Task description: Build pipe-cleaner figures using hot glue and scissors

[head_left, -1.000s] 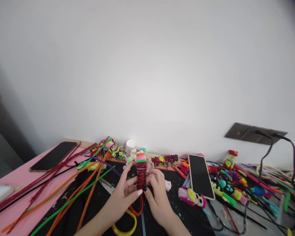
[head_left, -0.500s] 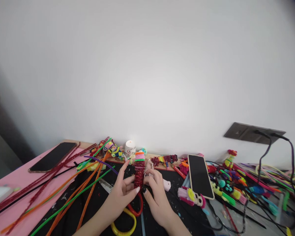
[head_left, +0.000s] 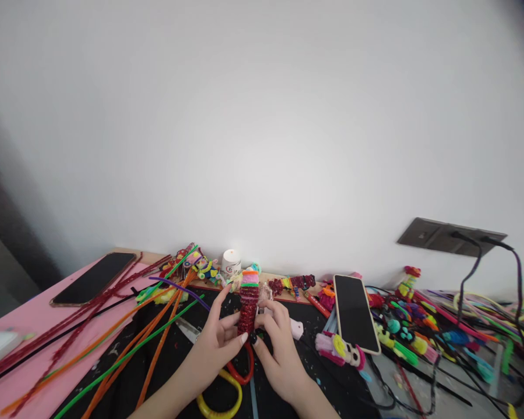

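Between my two hands stands a pipe-cleaner figure [head_left: 248, 308], its lower part wound in glittery dark red and its top banded in orange, pink and green. My left hand [head_left: 220, 340] grips its left side, thumb near the base and index finger raised. On the right side, the fingers of my right hand [head_left: 275, 337] are curled against the lower red part. Below the hands lie scissors with red and yellow handles [head_left: 222, 401], partly hidden by my left forearm. Behind my right hand, a clear crinkled wrapper and a whitish object [head_left: 296, 329] show in part.
Loose pipe cleaners [head_left: 113, 364] spread over a pink sheet [head_left: 21, 331] beside a dark phone [head_left: 94, 279]. A paper cup [head_left: 231, 262] stands by the wall. Rightward lie a light-framed phone [head_left: 357, 314], a pipe-cleaner doll [head_left: 340, 349] and tangled pipe cleaners with cables below a socket [head_left: 449, 235].
The red figure has tilted very slightly to the right at its top. Both hands keep nearly the same place and grip.
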